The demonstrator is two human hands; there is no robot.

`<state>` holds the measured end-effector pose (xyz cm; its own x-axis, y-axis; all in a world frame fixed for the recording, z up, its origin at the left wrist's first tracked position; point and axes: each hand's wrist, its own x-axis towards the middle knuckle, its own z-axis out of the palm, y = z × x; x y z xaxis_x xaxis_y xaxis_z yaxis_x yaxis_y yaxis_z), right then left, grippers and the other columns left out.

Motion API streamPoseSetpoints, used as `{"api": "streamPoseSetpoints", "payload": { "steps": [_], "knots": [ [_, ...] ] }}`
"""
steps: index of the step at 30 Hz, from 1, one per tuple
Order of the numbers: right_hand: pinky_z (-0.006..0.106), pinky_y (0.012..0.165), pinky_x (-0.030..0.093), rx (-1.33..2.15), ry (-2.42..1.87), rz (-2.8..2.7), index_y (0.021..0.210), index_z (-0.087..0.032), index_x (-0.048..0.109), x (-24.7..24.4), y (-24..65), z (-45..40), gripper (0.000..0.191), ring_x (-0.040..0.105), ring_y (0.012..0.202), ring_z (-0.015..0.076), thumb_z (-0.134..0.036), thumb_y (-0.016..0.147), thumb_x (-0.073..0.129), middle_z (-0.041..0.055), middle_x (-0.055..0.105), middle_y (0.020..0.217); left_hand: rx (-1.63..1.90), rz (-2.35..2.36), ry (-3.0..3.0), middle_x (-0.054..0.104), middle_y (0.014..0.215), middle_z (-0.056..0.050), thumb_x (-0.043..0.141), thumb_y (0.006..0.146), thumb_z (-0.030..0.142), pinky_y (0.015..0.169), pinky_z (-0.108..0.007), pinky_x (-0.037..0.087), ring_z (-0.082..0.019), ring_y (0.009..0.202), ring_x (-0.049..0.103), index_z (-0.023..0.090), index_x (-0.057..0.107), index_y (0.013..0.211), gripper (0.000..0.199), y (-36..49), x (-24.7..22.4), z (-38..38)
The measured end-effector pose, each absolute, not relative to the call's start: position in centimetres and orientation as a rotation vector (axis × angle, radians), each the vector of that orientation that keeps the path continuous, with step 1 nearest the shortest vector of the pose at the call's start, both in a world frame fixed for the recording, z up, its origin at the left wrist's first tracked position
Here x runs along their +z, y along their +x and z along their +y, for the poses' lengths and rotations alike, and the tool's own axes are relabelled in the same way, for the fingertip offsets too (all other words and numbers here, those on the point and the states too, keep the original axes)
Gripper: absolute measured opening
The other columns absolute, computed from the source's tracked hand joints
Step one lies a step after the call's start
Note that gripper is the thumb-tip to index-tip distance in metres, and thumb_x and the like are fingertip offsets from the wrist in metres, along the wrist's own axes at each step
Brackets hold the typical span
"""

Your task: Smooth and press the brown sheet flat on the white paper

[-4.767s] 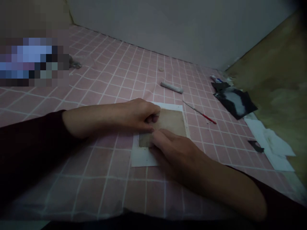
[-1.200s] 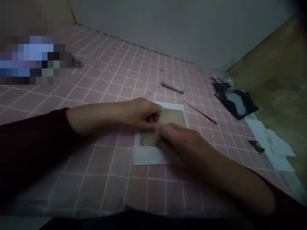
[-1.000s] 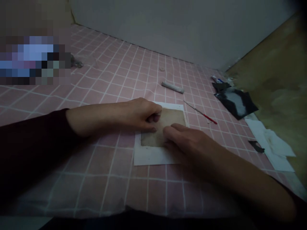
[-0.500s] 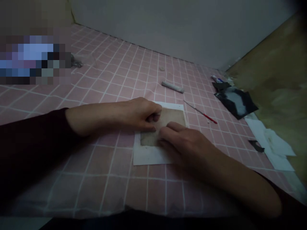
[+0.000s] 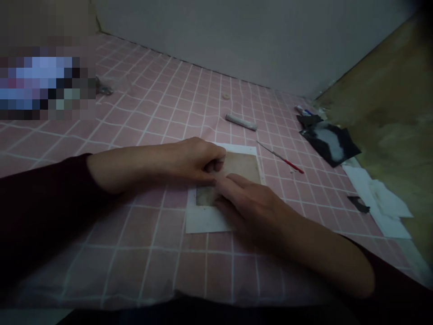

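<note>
Curling above a beige sheet [image 5: 242,164] on white paper [image 5: 204,221], the left hand [image 5: 198,158] and right hand [image 5: 252,201] sit close together, what they grip impossible to tell.

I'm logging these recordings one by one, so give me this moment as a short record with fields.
Left grip: fingers curled, over the beige sheet
Right grip: fingertips close to the left thumb, over the same sheet
Held items: cannot tell; fingers hide them
Under the sheet: white paper
Beyond both grips: grey cylinder, small round disc
Right of the paper: red-handled tool, lying slantwise
Far right: black sheet with a pale patch, dark scrap, white papers
Work surface: pink, white grid lines
</note>
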<state>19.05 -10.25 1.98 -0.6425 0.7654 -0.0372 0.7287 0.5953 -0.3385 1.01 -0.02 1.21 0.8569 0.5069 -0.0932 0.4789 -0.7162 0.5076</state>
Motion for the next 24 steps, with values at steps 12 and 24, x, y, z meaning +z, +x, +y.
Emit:
{"api": "streamPoseSetpoints", "payload": {
  "steps": [12,24],
  "knots": [
    [0.024,0.059,0.037,0.530,-1.278,-2.696,0.086,-0.019,0.044,2.1,19.5,-10.2,0.017,0.048,0.067,0.0117,-0.003,0.081,0.043,0.0010,0.050,0.085,0.075,0.706,2.511,0.056,0.070,0.004,0.055,0.073,0.025,0.056,-0.022,0.031,-0.008,0.059,0.047,0.018,0.054,0.083,0.012,1.1,1.1,0.0],
    [0.024,0.057,0.037,0.561,-1.329,-2.694,0.085,-0.020,0.042,2.2,19.5,-10.1,0.012,0.048,0.063,0.0110,-0.008,0.085,0.044,-0.0002,0.049,0.081,0.080,0.691,2.499,0.055,0.071,0.004,0.059,0.072,0.027,0.056,-0.021,0.032,-0.008,0.060,0.047,0.018,0.054,0.084,0.015,1.1,1.0,0.0]
  ]
}}
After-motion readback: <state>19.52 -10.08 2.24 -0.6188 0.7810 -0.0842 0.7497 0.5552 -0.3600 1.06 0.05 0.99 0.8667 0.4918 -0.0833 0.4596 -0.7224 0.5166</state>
